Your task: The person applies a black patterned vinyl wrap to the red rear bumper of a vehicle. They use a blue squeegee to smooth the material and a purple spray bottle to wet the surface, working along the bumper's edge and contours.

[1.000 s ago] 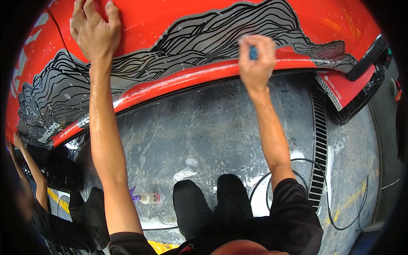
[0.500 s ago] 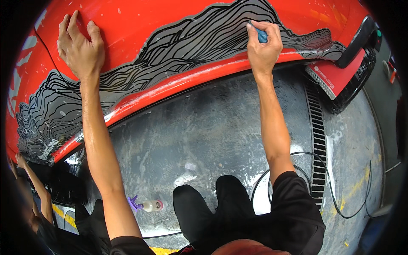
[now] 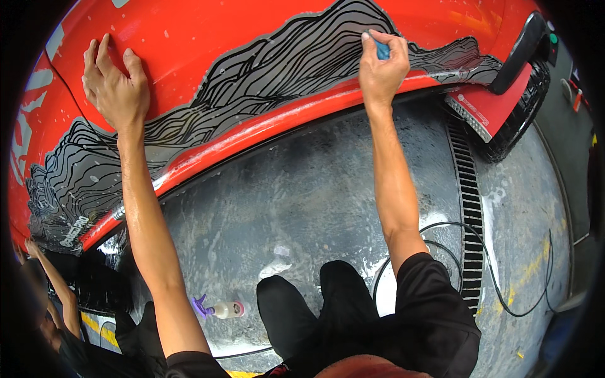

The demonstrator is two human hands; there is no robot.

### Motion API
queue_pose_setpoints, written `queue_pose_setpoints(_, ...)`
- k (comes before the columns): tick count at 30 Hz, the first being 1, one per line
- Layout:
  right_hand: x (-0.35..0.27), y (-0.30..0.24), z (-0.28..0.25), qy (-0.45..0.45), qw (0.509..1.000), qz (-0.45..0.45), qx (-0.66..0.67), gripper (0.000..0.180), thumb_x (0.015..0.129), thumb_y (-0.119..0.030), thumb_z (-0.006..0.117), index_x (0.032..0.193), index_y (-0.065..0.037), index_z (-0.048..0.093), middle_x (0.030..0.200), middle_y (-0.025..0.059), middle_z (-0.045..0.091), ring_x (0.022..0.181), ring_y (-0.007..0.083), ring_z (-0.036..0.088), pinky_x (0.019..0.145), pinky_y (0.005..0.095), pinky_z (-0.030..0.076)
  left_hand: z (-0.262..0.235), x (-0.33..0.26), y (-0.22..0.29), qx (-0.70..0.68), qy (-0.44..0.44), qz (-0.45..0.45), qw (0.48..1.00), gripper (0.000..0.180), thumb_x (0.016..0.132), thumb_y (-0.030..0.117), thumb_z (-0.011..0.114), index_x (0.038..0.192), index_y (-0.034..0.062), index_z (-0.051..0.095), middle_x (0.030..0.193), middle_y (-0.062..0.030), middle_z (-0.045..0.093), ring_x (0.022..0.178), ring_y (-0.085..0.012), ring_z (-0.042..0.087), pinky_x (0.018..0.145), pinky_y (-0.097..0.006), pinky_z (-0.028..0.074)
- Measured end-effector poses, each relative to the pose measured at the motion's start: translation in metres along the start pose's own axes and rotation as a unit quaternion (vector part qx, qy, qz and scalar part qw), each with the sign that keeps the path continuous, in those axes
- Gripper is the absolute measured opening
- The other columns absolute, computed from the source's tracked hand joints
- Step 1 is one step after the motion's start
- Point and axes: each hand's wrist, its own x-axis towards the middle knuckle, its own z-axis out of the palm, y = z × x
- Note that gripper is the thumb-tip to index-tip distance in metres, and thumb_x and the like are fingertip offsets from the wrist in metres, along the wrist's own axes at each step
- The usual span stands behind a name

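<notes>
A grey decal (image 3: 265,69) with black wavy lines runs along the lower side of a red car (image 3: 179,38). My right hand (image 3: 382,66) is at the decal's right part, its fingers closed around a small blue hand tool (image 3: 382,50). Most of that tool is hidden in my grip, so its exact kind does not show. Farther left, my left hand (image 3: 118,85) rests against the red panel above the decal, fingers spread and nothing in them. Water drops dot the paint.
A spray bottle (image 3: 225,309) with a purple trigger lies on the wet grey floor. Right of me are a drain grate (image 3: 465,208), a black cable (image 3: 498,283), and a tire (image 3: 526,120) behind a red mud flap (image 3: 498,107). Another person's arm (image 3: 58,280) reaches the car at the far left.
The car and decal have shifted slightly in view. My right hand appears slightly farther left, still gripping the blue tool. My left hand stays spread on the panel.
</notes>
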Motion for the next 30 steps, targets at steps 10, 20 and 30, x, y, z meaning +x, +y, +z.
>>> queue_pose_setpoints(10, -0.014, -0.006, 0.01, -0.044, 0.991, -0.122, -0.014, 0.011, 0.088, -0.005, 0.078, 0.092, 0.002, 0.071, 0.091, 0.0142, 0.064, 0.083, 0.0303, 0.065, 0.072, 0.0406, 0.052, 0.002, 0.002, 0.003, 0.003, 0.0, -0.006, 1.0, 0.055, 0.106, 0.043, 0.056, 0.156, 0.0192, 0.051, 0.164, -0.007, 0.044, 0.155, -0.0269, 0.036, 0.126, -0.051, 0.025)
queue_pose_setpoints(20, -0.013, -0.007, 0.006, -0.015, 0.999, -0.027, -0.041, 0.011, 0.092, -0.008, 0.075, 0.093, 0.002, 0.07, 0.092, 0.0136, 0.063, 0.088, 0.0301, 0.063, 0.08, 0.0427, 0.051, 0.001, 0.003, 0.003, 0.007, 0.001, -0.007, 1.0, 0.055, 0.106, 0.042, 0.055, 0.156, 0.0189, 0.051, 0.164, -0.0079, 0.044, 0.155, -0.0278, 0.036, 0.127, -0.052, 0.024)
queue_pose_setpoints(30, -0.021, -0.016, 0.014, -0.048, 0.995, -0.081, -0.02, 0.011, 0.091, -0.007, 0.076, 0.09, 0.002, 0.07, 0.09, 0.0138, 0.062, 0.087, 0.0318, 0.063, 0.075, 0.043, 0.05, 0.004, 0.006, 0.007, -0.007, 0.007, -0.009, 1.0, 0.055, 0.105, 0.042, 0.056, 0.155, 0.0197, 0.051, 0.164, -0.0072, 0.044, 0.155, -0.0281, 0.036, 0.126, -0.053, 0.024)
